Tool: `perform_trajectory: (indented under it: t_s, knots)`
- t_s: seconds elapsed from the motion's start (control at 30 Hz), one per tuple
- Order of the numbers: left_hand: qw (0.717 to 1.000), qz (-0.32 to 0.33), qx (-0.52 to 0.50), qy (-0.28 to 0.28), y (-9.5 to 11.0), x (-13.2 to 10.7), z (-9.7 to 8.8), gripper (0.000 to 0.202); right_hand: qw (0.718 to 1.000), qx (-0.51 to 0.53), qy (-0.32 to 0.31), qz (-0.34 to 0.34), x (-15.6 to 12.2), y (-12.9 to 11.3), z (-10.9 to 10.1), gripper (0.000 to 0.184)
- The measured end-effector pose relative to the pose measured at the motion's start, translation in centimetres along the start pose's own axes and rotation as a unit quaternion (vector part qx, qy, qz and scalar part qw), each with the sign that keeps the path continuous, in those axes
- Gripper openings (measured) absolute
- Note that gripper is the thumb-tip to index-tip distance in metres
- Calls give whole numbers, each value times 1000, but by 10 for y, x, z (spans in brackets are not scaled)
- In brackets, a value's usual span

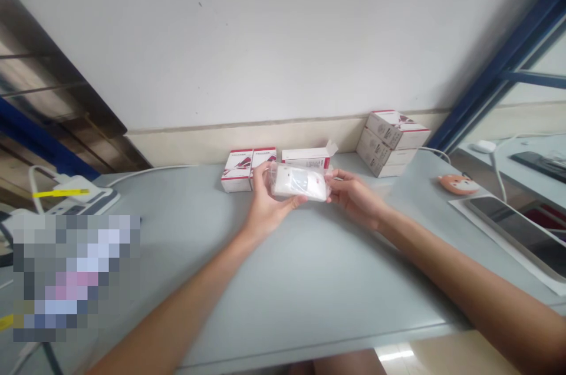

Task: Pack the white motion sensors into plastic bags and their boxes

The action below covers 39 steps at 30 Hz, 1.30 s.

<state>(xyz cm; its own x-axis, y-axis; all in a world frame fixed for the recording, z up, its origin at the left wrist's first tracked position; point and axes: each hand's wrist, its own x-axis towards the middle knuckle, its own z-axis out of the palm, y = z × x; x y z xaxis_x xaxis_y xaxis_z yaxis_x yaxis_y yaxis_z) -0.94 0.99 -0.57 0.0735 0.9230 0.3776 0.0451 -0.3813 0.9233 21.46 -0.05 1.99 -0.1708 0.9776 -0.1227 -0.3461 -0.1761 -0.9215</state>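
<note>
A white plastic device with a greyish window sits inside a clear plastic bag, held up above the table. Around its left end wrap the fingers of my left hand, with the thumb along the lower edge. My right hand pinches the bag at the device's right end. Just behind the device lies a white and red carton with its right flap raised. Two closed white and red boxes stand beside my left hand, one partly hidden by the fingers.
Several similar boxes are stacked against the wall at the back right. An orange animal-shaped item and a dark phone-like slab on white paper lie to the right. A power strip with cables and a blurred-out area occupy the left.
</note>
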Motion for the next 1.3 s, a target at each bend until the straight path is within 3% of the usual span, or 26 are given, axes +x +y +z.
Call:
perform_trajectory:
  t_s: [0.07, 0.17, 0.27, 0.47, 0.57, 0.67, 0.8, 0.9, 1.0, 1.1, 1.2, 1.3]
  knots:
    - [999, 28, 20, -6, -1, 2, -1, 94, 1000, -2, -5, 9, 1, 0, -1, 33]
    - [996, 72, 58, 1, -3, 5, -3, 77, 1000, -9, 1, 1, 2, 2, -2, 34]
    - [995, 74, 64, 21, -5, 6, -4, 64, 999, -23, 8, -27, 4, 5, -4, 36]
    - [995, -6, 98, -24, 5, 1, -3, 42, 977, -174, 18, -126, 3, 6, -3, 41]
    - [996, -41, 79, -10, 15, -3, 0, 38, 951, -250, 2, -180, 0, 5, -1, 43]
    - [992, -124, 39, -7, 25, -3, 1, 42, 928, -298, -13, -221, -2, 3, -1, 39]
    - [963, -258, -14, -71, 35, 1, -5, 51, 879, -390, -9, -275, -3, 1, -4, 26]
    - [931, -322, -114, -132, 39, 6, -13, 56, 854, -428, 17, -296, -1, -1, -7, 19]
    - [908, -330, -212, -150, 42, 8, -17, 54, 845, -443, 42, -296, 2, -1, -11, 16]
    - [904, -303, -264, -144, 45, 6, -18, 60, 847, -445, 56, -285, 3, 0, -13, 19]
    - [909, -289, -263, -145, 46, 4, -17, 69, 856, -426, 65, -286, 2, 0, -12, 21]
    - [914, -297, -239, -141, 46, 3, -15, 55, 867, -399, 74, -290, 1, -1, -10, 22]
